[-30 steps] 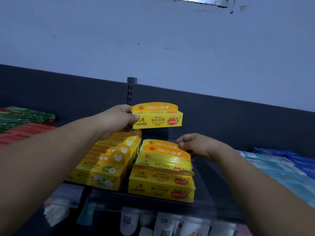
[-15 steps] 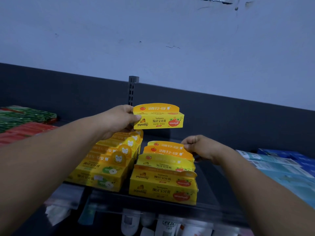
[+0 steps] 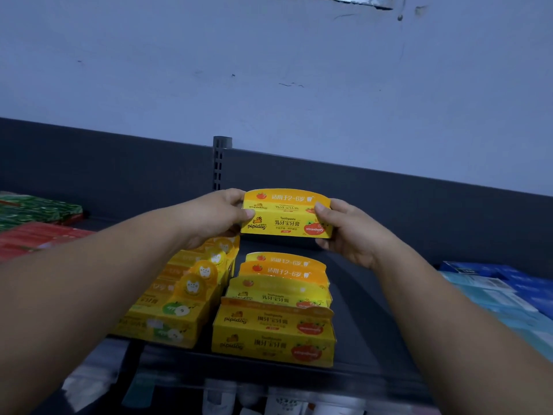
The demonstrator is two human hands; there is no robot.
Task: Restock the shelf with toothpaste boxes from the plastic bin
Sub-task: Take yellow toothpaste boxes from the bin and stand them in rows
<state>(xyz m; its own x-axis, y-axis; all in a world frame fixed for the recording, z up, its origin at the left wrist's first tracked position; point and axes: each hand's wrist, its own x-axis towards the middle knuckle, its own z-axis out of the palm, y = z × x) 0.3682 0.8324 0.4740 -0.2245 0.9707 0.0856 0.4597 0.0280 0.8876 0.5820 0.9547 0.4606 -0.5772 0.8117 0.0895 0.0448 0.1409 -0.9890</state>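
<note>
A yellow toothpaste box (image 3: pixel 287 215) held level, long axis sideways, left hand (image 3: pixel 215 217) and right hand (image 3: pixel 350 232) each pinching one short end, above the back of the strawberry row (image 3: pixel 278 313) on the shelf (image 3: pixel 347 280).

The raised yellow toothpaste box (image 3: pixel 287 215) carries "适用于2~6岁" on its orange top flap, the brand "pipidog" at its 9 o'clock end, "Toothpaste" above "乳牙宝牙膏" in the middle, and "strawberry" on the red fruit at its 3 o'clock end. At 6 o'clock from it, the standing flaps (image 3: pixel 284 269) also read "适用于2~6岁". The front stacked boxes (image 3: pixel 273 335) show "pipidog" twice; their other print is blurred.
</note>
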